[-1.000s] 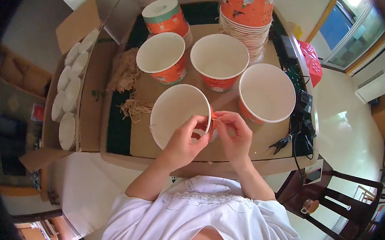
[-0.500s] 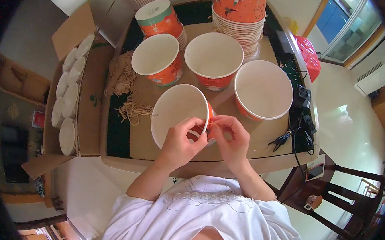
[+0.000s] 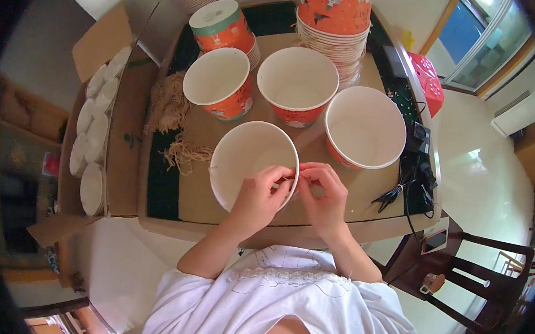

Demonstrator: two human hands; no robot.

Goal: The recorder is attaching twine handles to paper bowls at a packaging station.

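I see the left hand (image 3: 259, 197) and right hand (image 3: 323, 192) pinching the rim of a round white-lined orange paper bowl (image 3: 248, 159). It sits on a flat brown cardboard sheet (image 3: 317, 170); three matching open bowls (image 3: 298, 79) stand beyond, smooth inside.

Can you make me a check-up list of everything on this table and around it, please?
Surface: brown cardboard sheet over a dark table.
Job's things: near paper bucket, white inside, open and upright.
Clutter: three more open buckets, a tall stack of buckets, tan fibre strands, a box of white lids.
Grips: left hand and right hand both pinch at the near bucket's rim, fingertips close together.
Cables: black cords and adapter at the table's right edge.
Surroundings: dark wooden chair, pale shiny floor, red stool.
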